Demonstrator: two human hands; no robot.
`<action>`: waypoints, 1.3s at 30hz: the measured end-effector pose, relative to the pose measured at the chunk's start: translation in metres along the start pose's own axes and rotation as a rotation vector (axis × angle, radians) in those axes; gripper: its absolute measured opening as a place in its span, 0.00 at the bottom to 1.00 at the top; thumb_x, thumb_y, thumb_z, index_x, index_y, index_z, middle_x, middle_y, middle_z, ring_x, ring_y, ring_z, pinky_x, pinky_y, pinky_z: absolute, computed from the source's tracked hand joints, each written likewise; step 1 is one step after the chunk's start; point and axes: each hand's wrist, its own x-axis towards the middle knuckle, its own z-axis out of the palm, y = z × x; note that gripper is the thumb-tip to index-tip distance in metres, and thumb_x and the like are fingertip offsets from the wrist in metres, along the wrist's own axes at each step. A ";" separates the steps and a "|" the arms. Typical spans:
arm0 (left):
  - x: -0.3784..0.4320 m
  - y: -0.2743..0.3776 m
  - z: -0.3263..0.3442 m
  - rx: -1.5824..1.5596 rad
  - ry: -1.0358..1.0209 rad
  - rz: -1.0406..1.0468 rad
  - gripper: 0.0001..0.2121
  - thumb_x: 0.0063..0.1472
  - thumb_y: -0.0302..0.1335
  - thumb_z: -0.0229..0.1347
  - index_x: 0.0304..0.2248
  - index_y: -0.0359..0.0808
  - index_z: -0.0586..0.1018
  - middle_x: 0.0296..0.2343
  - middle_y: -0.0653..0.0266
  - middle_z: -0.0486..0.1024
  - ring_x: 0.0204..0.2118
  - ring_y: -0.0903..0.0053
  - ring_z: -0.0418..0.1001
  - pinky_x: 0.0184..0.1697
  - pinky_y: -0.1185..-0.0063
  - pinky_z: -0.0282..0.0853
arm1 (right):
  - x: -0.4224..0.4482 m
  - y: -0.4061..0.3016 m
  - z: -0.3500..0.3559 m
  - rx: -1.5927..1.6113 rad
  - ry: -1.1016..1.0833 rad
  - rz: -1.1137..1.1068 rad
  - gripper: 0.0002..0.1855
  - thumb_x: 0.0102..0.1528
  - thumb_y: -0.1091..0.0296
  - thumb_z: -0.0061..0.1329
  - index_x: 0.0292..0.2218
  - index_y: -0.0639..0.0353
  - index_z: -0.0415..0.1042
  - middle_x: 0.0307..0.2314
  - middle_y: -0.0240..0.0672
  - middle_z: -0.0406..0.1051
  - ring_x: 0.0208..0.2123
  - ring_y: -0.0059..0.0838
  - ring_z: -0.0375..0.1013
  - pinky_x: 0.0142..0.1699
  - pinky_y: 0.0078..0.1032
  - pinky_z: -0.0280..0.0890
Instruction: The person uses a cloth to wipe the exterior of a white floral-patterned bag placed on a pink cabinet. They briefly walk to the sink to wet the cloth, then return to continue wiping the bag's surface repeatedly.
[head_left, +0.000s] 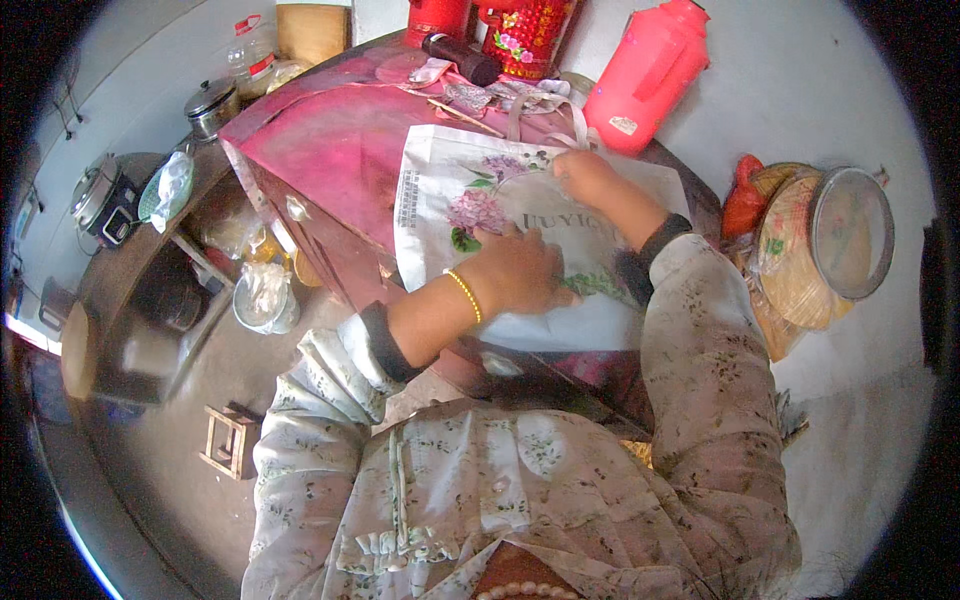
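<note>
A white tote bag (431, 157) printed with pink and purple flowers, green leaves and some lettering lies flat on a pink-topped table (315, 157). Its two light fabric handles (577, 120) stretch away from me at the far edge. My left hand (521, 270), a gold beaded bracelet at the wrist, rests palm down across the middle of the bag with fingers spread. Close to the handles, my right hand (592, 180) touches the bag's upper part. Its fingers curl under, so whether they grip the fabric is hidden.
Behind the bag stand a pink-red thermos flask (645, 75), a dark bottle (461, 58) and crumpled cloths (502, 94). A round sieve (853, 232) hangs on the right wall. Leftward are a lined bucket (264, 300), a small wooden stool (229, 442) and a rice cooker (105, 199).
</note>
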 end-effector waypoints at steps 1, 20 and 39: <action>-0.002 -0.001 0.000 0.000 0.004 0.008 0.38 0.59 0.64 0.45 0.55 0.40 0.70 0.55 0.45 0.65 0.58 0.44 0.62 0.53 0.39 0.57 | -0.001 -0.008 -0.004 0.079 0.048 -0.066 0.11 0.46 0.75 0.53 0.34 0.57 0.76 0.34 0.47 0.75 0.39 0.49 0.75 0.44 0.43 0.69; -0.010 0.001 0.010 0.000 0.090 -0.026 0.40 0.57 0.64 0.46 0.57 0.39 0.68 0.59 0.46 0.60 0.62 0.46 0.56 0.55 0.36 0.50 | 0.069 -0.047 0.015 0.190 0.165 -0.171 0.10 0.49 0.76 0.48 0.34 0.55 0.77 0.32 0.48 0.76 0.37 0.47 0.77 0.42 0.40 0.69; -0.010 0.002 0.010 -0.022 0.075 -0.022 0.38 0.57 0.62 0.48 0.57 0.40 0.67 0.59 0.46 0.61 0.62 0.45 0.57 0.56 0.35 0.47 | 0.006 -0.057 -0.037 0.316 0.182 -0.299 0.12 0.44 0.80 0.54 0.34 0.60 0.74 0.32 0.44 0.73 0.40 0.47 0.74 0.46 0.38 0.67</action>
